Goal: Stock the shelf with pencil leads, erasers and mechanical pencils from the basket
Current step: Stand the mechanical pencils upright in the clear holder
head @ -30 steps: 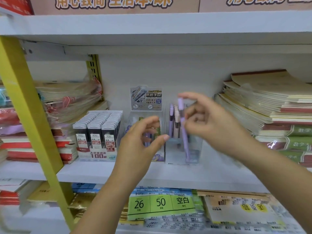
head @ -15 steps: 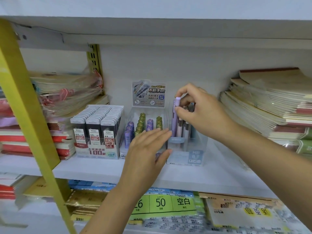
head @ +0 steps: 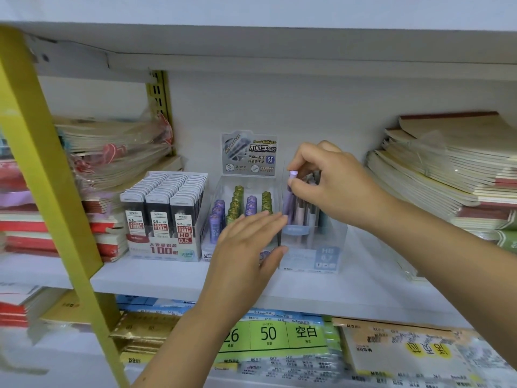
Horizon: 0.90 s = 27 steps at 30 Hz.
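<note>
My right hand (head: 330, 183) pinches the top of a purple mechanical pencil (head: 289, 198) that stands upright in a clear display box (head: 321, 253) on the white shelf (head: 173, 278), among several other pencils. My left hand (head: 246, 247) lies with straight fingers against the box's front left corner, partly covering the clear lead-tube display (head: 240, 208) with purple and green tubes. A box of black 0.5 HB lead cases (head: 165, 214) stands further left. The basket is out of view.
Stacks of notebooks (head: 453, 175) fill the shelf's right end, wrapped notebooks (head: 112, 152) the left. A yellow-green upright (head: 50, 191) slants across the left foreground. Paper packs (head: 274, 337) lie on the shelf below. Another shelf board (head: 279, 49) is overhead.
My right hand has lowered the purple pencil from mid-air into the clear box. My left hand has moved from a loose pinch to lying flat against the box's front corner.
</note>
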Motion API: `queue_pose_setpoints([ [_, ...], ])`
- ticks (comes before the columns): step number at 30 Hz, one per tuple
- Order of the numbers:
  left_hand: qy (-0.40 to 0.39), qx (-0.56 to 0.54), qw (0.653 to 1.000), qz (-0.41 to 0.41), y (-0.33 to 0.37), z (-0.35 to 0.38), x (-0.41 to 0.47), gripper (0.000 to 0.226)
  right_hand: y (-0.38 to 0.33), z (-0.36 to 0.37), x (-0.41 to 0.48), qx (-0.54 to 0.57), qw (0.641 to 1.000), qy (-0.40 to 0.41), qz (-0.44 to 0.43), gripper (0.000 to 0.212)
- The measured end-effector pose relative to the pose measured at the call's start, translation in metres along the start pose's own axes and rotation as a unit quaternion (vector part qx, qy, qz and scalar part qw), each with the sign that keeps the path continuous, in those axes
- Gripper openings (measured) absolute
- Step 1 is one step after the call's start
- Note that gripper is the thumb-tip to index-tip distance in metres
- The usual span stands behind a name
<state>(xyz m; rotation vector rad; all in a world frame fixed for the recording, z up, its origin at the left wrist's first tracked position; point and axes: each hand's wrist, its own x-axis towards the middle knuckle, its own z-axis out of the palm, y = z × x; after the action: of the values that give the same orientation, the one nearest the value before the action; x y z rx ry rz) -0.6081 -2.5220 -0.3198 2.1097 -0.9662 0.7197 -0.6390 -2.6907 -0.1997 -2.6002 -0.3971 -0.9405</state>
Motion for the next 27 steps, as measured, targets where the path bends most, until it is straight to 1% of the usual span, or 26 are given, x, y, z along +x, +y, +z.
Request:
queue_pose_setpoints([
  [9,0.003,-0.001,1.000,0.000,0.000,0.000,0.000,0.048,-0.003,-0.006,-0.001,-0.001,1.000,-0.011,0.001,0.007],
  [22,-0.002,-0.008,1.000,0.000,-0.002,0.000,0.000,0.048,0.001,-0.009,0.004,-0.014,1.000,-0.014,-0.019,0.003],
  [25,0.000,-0.005,1.000,0.003,-0.002,0.000,0.000,0.049,0.004,-0.008,0.005,-0.029,0.999,-0.023,-0.009,0.004],
  [27,0.003,-0.005,1.000,0.007,-0.003,0.001,0.000,0.049,0.008,-0.004,0.008,-0.074,0.997,-0.024,-0.002,0.007],
])
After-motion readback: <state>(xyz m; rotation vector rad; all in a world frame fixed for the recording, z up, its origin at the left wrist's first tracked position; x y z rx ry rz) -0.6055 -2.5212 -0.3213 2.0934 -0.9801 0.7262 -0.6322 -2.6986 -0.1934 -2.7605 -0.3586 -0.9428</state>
